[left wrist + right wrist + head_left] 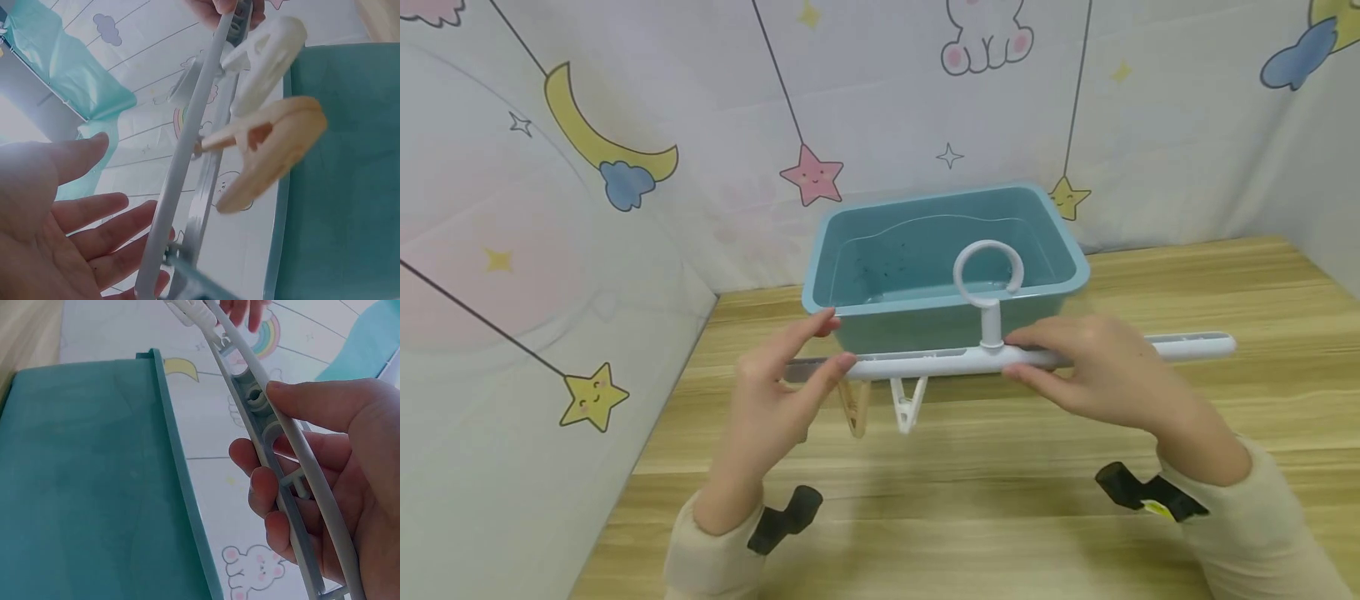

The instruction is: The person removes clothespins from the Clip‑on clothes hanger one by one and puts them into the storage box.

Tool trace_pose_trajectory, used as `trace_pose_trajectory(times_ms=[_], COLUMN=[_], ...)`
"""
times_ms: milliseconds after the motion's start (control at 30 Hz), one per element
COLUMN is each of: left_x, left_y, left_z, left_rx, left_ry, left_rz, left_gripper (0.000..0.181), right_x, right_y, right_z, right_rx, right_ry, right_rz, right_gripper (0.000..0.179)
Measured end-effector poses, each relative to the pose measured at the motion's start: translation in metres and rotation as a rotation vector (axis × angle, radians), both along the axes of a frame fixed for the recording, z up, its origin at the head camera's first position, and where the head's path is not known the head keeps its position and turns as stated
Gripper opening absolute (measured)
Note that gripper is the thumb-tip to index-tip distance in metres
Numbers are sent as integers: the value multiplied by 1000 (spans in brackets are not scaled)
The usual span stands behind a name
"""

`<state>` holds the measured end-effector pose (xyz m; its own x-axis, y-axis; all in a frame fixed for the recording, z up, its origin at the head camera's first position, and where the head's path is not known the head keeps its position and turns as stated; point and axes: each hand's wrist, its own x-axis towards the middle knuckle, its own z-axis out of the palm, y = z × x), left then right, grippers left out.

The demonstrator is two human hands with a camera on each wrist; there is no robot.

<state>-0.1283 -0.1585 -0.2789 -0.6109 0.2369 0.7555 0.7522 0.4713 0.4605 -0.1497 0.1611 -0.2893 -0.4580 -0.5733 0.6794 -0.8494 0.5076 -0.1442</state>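
Observation:
A white clip hanger (940, 365) with a ring-shaped hook (991, 323) is held level in front of the basin. My right hand (1097, 367) grips its bar just right of the hook, thumb on the near side and fingers curled round the far side in the right wrist view. At the bar's left end is my left hand (767, 404), fingers spread and fairly straight behind the bar, thumb apart from it in the left wrist view. A tan clip (275, 140) and a white clip (272, 62) hang from the left half. A grey-blue piece (200, 281) hangs near the left end.
Behind the hanger, a teal plastic basin (910, 332) stands on the wood-grain table (970, 517). A printed cloth (880, 92) with stars and a moon covers the wall at the back and left. Dark wrist cameras (786, 518) sit on both sleeves.

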Motion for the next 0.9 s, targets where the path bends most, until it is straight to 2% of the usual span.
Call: trace_pose_trajectory(times_ms=[267, 433, 567, 800, 900], left_x=[-2, -5, -8, -13, -15], left_y=[-6, -6, -5, -2, 0], left_z=[3, 4, 3, 1, -1], left_rx=[109, 141, 198, 334, 373], left_ry=[-74, -158, -262, -503, -560], left_rz=[93, 128, 91, -25, -71], left_gripper=[43, 45, 50, 53, 52], right_x=[0, 1, 1, 2, 3], right_y=[18, 27, 32, 35, 37], right_z=[8, 12, 14, 17, 18], right_rx=[-59, -82, -89, -93, -95], right_ry=[-7, 2, 5, -5, -18], right_rz=[-17, -34, -39, -47, -62], right_gripper=[41, 24, 20, 21, 23])
